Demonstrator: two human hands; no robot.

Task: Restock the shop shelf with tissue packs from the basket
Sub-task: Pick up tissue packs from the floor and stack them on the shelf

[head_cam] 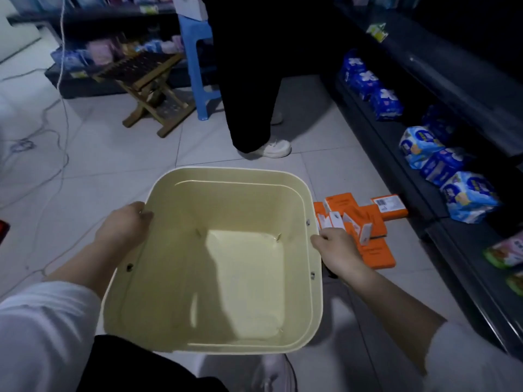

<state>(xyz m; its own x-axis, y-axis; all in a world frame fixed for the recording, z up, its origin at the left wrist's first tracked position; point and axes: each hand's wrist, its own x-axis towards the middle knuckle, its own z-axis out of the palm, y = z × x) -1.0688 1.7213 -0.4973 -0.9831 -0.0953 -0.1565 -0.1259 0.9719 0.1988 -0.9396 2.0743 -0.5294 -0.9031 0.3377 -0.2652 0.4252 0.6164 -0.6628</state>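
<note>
Floor: pale tiled shop floor [119,154], dim light; another person's dark trouser legs [252,89] stand beyond both hands.
Basket: pale yellow square plastic basket [158,306], empty, held between the hands.
Left hand [124,224]: closed over the basket's left rim.
Right hand [338,248]: closed over the right rim; two-sided hold likely keeps it level.
Tissue packs: orange rectangular tissue packs [370,222] heaped on the floor just beyond the right hand.
Shelf: dark low metal shelf [402,165] right of the right hand, holding blue wrapped packages [468,196]; packs not yet shelved.

Tiled floor [119,154]: orange tissue packs [365,224] heaped beside shelf base; wooden stool [147,89], blue stool [198,63], cables [42,131].
</note>
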